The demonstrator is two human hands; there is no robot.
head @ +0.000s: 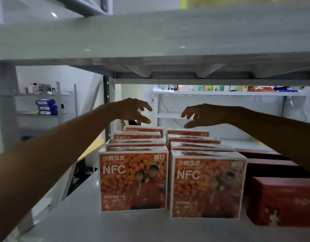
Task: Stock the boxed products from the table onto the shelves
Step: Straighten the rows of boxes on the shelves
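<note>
Grey shelf [133,227], two rows of orange boxes [133,180]. Left hand [133,110] and right hand [201,116] are apart and empty, fingers loose, above the rear ones. Suggest squaring both rows evenly, fronts flush.

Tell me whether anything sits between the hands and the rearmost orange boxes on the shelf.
Nothing visible does. The left hand and right hand hover open just above the rearmost orange-and-white NFC cardboard boxes, only air between. The grey metal shelf overhead lies above them.

On the shelf [115,229] two rows of NFC boxes [133,180] stand side by side, running front to back, with a third row of other boxes [281,201] just to their right.
</note>
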